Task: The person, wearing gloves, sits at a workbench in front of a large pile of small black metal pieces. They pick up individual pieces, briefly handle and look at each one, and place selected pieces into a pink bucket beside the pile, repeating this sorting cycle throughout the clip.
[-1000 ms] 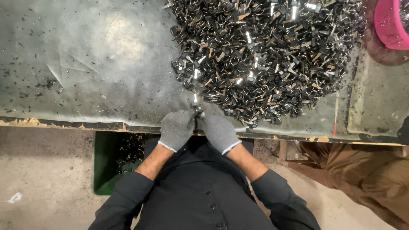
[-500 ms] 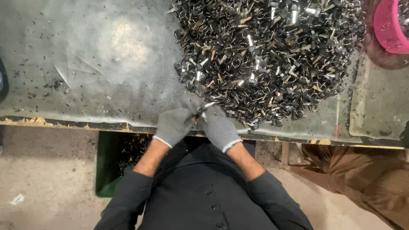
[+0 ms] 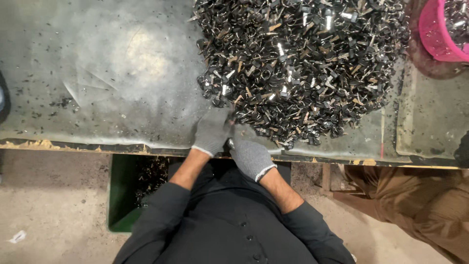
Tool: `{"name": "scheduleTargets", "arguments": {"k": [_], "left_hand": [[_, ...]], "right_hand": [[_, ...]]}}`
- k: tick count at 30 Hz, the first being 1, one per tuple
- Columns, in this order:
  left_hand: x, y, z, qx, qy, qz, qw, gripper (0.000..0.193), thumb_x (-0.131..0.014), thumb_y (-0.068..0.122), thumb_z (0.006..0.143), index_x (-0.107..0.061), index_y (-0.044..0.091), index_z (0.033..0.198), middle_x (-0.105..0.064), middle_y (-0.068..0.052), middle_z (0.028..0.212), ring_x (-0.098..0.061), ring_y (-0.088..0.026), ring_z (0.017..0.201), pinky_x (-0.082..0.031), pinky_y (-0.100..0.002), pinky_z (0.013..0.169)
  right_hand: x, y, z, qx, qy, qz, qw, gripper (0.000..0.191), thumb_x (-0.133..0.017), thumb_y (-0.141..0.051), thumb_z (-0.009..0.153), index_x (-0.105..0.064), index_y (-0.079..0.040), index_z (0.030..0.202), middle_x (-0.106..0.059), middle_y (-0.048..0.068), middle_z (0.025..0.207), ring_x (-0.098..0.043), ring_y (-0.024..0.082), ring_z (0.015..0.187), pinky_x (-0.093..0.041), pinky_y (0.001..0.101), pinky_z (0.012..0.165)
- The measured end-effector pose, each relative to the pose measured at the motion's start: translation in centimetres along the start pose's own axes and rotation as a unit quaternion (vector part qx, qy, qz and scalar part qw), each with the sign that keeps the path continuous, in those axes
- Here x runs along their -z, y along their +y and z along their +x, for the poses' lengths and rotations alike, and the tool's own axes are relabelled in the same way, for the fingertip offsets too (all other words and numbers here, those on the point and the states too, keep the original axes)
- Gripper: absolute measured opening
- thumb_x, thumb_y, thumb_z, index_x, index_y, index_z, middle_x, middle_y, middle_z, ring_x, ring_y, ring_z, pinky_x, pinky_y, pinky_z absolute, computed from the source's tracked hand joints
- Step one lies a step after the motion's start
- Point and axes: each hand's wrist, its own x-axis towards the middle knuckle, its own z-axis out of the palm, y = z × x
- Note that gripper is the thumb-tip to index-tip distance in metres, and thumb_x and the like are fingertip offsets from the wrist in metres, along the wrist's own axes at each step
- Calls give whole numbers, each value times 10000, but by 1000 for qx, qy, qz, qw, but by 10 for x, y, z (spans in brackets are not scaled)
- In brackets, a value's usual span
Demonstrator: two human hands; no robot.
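Worker: a person in a dark buttoned shirt stood at the near edge of the surface, both forearms bare below pushed-up sleeves.
Green bin: a green bin sat on the floor under the edge, just left of the person, dark metal bits lying inside it.
Right hand: the right hand, in a grey knit glove, hung at the edge of the surface, fingers curled together — whether they gripped a piece could not be told.
Left hand: the left hand, gloved the same, reached onto the surface just ahead of the right hand, fingers bunched at the nearest fringe of the heap; what they pinched was too blurred to tell.
Small part: a small pale metal piece showed between the two gloves, touching both.
Heap: a broad heap of dark metal parts covered the far right of the surface, bright bits scattered through it.
Surface: grey, scuffed and speckled with debris — its left half carried only stray flecks.
Pink tub: a pink tub stood at the far right corner, beyond the heap.
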Motion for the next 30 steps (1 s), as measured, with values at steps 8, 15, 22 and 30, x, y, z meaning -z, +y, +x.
{"name": "scheduleTargets", "arguments": {"k": [8, 15, 22, 30], "left_hand": [[15, -18, -35, 4, 7, -1, 1000, 372, -773, 161, 816, -675, 128, 1173, -723, -142, 972, -696, -356, 900, -541, -475, 768], [1, -21, -45, -17, 46, 40, 998, 173, -723, 107, 837, -717, 108, 1010, -707, -108, 854, -691, -324, 771, -536, -461, 703], [-1, -23, -42, -47, 20, 47, 998, 135, -701, 75, 821, -720, 91, 954, -697, -122, 869, -681, -356, 792, -531, -484, 725], [-5, -22, -35, -85, -12, 87, 993, 202, -690, 68, 877, -724, 92, 1075, -709, -152, 914, -702, -376, 825, -553, -495, 751]], "right_hand": [[-3, -5, -4, -221, -220, 116, 943, 313, -544, -234, 1026, -554, -47, 1278, -671, 223, 1104, -722, 400, 922, -590, 498, 741], [-10, 11, 2, -205, -230, 185, 933, 575, -651, -259, 933, -477, -49, 1440, -582, 309, 1209, -639, 484, 1044, -545, 539, 855], [-2, 4, 4, -186, -186, 191, 946, 445, -668, -203, 926, -553, 5, 1303, -597, 318, 1194, -667, 471, 1002, -564, 520, 832], [-12, -24, 7, -226, -218, -1, 949, 255, -554, -40, 965, -518, 63, 1195, -723, 227, 850, -746, 363, 753, -597, 455, 610]]}}
